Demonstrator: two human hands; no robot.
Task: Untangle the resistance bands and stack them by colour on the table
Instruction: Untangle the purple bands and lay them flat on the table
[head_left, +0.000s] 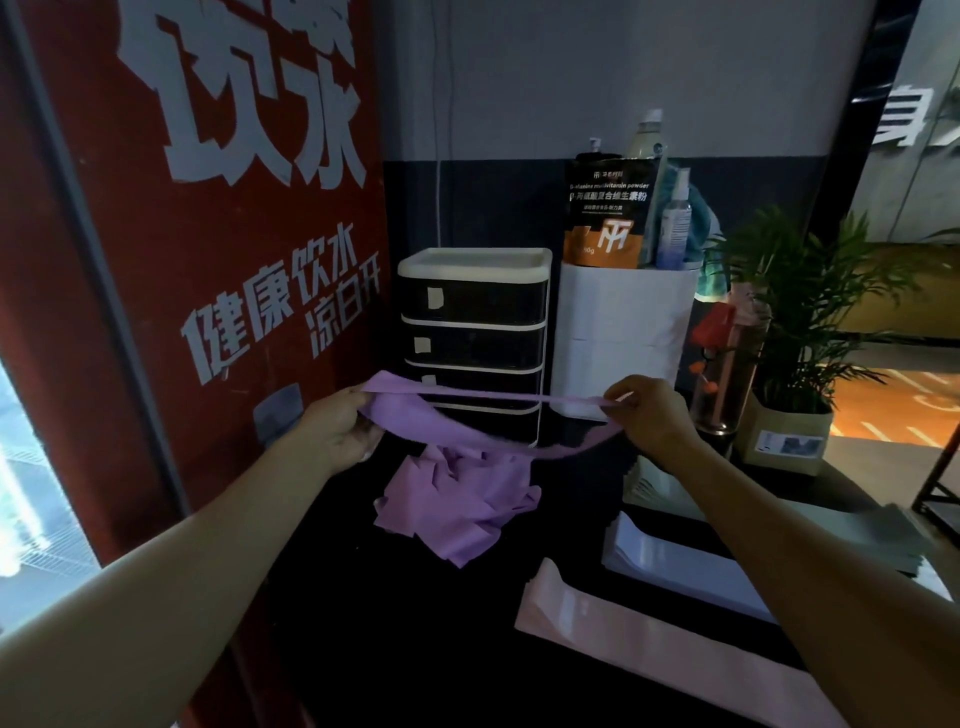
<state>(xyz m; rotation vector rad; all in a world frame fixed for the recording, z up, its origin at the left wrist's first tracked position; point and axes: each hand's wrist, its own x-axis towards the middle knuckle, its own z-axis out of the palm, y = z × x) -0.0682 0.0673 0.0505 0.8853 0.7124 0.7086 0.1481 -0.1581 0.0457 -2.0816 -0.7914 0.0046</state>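
Left hand (340, 434) and right hand (647, 413) each grip the purple band (467, 431), stretching it. Untangling is underway. Next, probably lay it flat on the bench (415, 649).

Tabletop (395, 639): dark, dimly lit. At centre lies a crumpled heap of purple bands (457, 506). At 4 o'clock, a flat pale pink band (670, 649); just beyond it, a flat pale lavender stack (675, 564). At 12 o'clock stands a black drawer unit (472, 343), a white container (621, 338) beside it. At 2 o'clock, a potted plant (795, 415).
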